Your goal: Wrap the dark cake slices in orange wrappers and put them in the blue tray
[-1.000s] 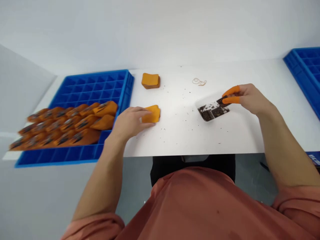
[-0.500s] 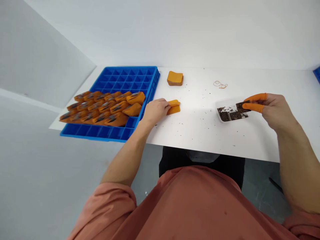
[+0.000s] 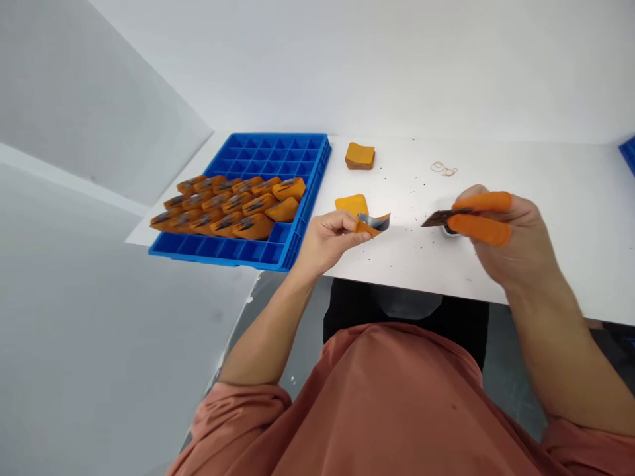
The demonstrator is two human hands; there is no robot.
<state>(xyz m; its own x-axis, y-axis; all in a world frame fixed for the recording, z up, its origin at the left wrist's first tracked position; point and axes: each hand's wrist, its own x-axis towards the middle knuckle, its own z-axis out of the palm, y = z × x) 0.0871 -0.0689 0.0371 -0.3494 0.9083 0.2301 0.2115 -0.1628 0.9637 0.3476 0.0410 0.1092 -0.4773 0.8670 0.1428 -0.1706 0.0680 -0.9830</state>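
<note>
My left hand [image 3: 330, 238] is closed on a small orange pouch [image 3: 373, 225] whose mouth gapes open, showing a grey lining. It is raised just above the white table [image 3: 546, 218]. My right hand [image 3: 501, 231], with orange finger cots on thumb and forefinger, pinches a thin dark flat piece [image 3: 439, 217] that points toward the pouch's mouth. A small clear dish [image 3: 449, 230] is mostly hidden behind that hand. A short stack of orange pouches [image 3: 351, 203] lies on the table just beyond my left hand.
A blue compartment tray [image 3: 268, 158] at the left holds several filled orange pouches [image 3: 233, 205] in its near rows. Another pouch stack [image 3: 360, 155] and rubber bands [image 3: 444, 169] lie at the back. Dark specks dot the table. A second blue tray's corner [image 3: 629, 151] shows far right.
My left hand has lifted one pouch off the stack and opened it. My right hand has taken a dark piece out of the dish and brought it leftward toward the pouch.
</note>
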